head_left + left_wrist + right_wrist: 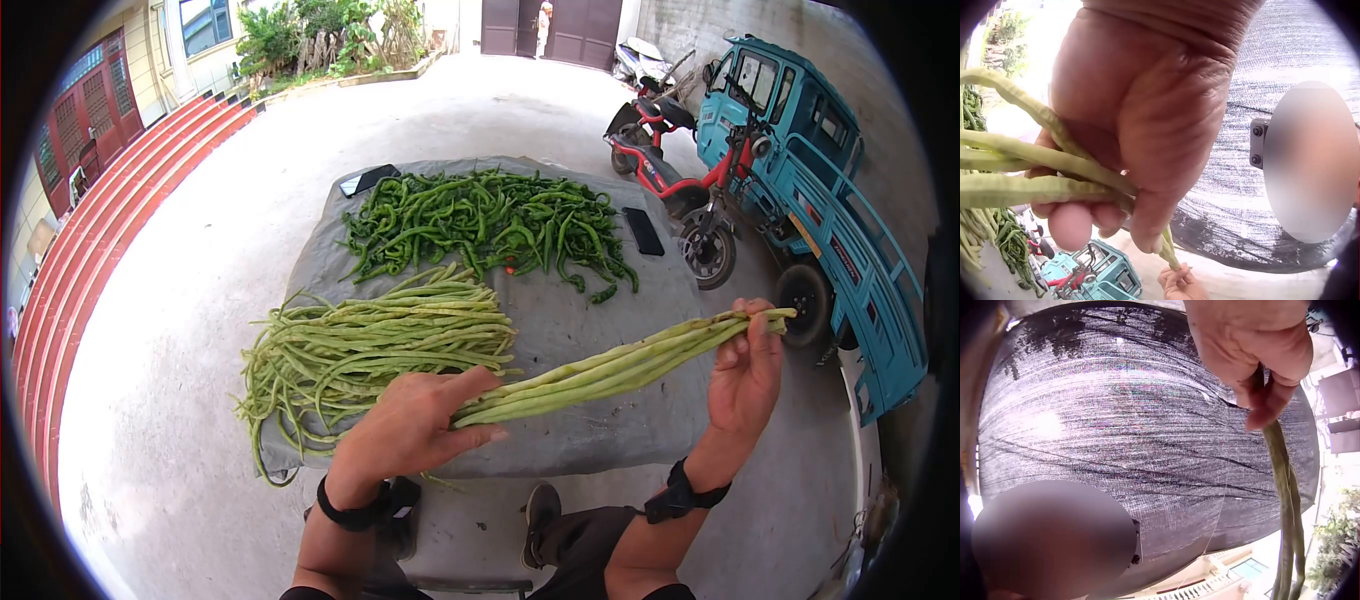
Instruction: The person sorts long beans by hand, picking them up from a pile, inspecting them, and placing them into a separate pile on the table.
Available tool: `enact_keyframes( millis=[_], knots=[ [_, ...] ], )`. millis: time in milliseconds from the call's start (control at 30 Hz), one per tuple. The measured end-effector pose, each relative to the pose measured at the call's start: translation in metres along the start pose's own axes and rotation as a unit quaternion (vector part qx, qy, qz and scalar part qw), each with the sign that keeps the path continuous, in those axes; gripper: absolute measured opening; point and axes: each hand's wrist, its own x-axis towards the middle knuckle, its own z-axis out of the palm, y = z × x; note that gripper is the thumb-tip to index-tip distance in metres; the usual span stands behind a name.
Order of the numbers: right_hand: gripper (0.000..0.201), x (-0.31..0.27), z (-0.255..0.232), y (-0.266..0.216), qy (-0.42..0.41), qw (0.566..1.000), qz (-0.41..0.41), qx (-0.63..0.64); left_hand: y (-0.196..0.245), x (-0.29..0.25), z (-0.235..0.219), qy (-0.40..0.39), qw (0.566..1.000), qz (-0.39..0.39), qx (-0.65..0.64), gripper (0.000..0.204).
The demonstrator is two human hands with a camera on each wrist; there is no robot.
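Observation:
A small bundle of long green beans (620,368) stretches between my two hands, slanting up to the right above the table's front part. My left hand (410,425) grips its left part, with thumb and fingers around the beans (1041,150) in the left wrist view. At the other end my right hand (745,375) pinches the bean tips between thumb and fingers. The right wrist view shows the beans (1285,487) hanging below those fingertips. A large heap of long beans (380,335) lies on the grey-covered table (560,440), just beyond my left hand.
Behind the beans spreads a pile of green peppers (490,220). One phone (370,180) lies at the pile's left, another phone (643,231) at its right. Past the table stand a red electric bike (690,185) and a blue three-wheeled truck (800,170). Red steps (110,250) run along the left.

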Motion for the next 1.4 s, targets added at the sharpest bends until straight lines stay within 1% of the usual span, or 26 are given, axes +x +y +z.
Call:
enact_keyframes(
  millis=[133,233,333,433,533,633,733,833,933,1033,1133,1233,1333,1400],
  knots=[
    [0.018,0.002,-0.007,0.0,-0.003,1.0,0.005,0.025,0.009,-0.006,-0.009,0.039,0.999,-0.01,0.0,0.046],
    [0.019,0.003,-0.009,0.001,-0.002,0.999,0.007,0.036,0.009,-0.009,-0.015,0.022,0.999,-0.044,-0.014,0.047],
    [0.019,0.004,-0.01,0.003,0.004,0.999,0.013,0.029,0.0,-0.01,-0.013,-0.001,0.998,-0.047,-0.033,0.048],
    [0.018,0.007,-0.014,0.007,0.025,0.999,0.022,0.02,-0.011,-0.008,-0.011,-0.041,0.992,-0.046,-0.106,0.041],
    [0.016,0.01,-0.021,0.017,0.035,0.999,0.034,0.005,-0.02,-0.007,-0.005,-0.032,0.988,-0.069,-0.133,0.04],
    [0.015,0.012,-0.023,0.025,0.048,0.998,0.044,0.001,-0.024,-0.008,-0.006,-0.052,0.967,-0.129,-0.215,0.039],
    [0.015,0.014,-0.027,0.029,0.025,0.998,0.056,0.008,-0.026,-0.008,-0.007,-0.066,0.961,-0.163,-0.215,0.037],
    [0.015,0.013,-0.019,0.031,0.051,0.997,0.057,-0.008,-0.03,-0.011,-0.009,-0.073,0.954,-0.192,-0.217,0.034],
    [0.016,0.013,-0.024,0.033,0.045,0.997,0.056,0.005,-0.031,-0.013,-0.014,-0.064,0.957,-0.208,-0.191,0.032],
    [0.016,0.014,-0.024,0.031,0.044,0.997,0.06,0.005,-0.029,-0.015,-0.016,-0.015,0.961,-0.194,-0.197,0.031],
    [0.017,0.015,-0.026,0.035,0.036,0.997,0.066,0.008,-0.039,-0.017,-0.013,0.051,0.988,-0.116,-0.087,0.031],
    [0.016,0.015,-0.024,0.04,0.052,0.997,0.065,0.006,-0.018,-0.019,-0.022,0.11,0.99,-0.091,0.023,0.031],
    [0.016,0.015,-0.02,0.041,0.045,0.997,0.066,0.02,0.004,-0.025,-0.034,0.12,0.985,-0.109,0.062,0.031],
    [0.016,0.015,-0.019,0.041,0.043,0.997,0.067,0.022,0.001,-0.028,-0.035,0.105,0.986,-0.107,0.069,0.03]
  ],
)
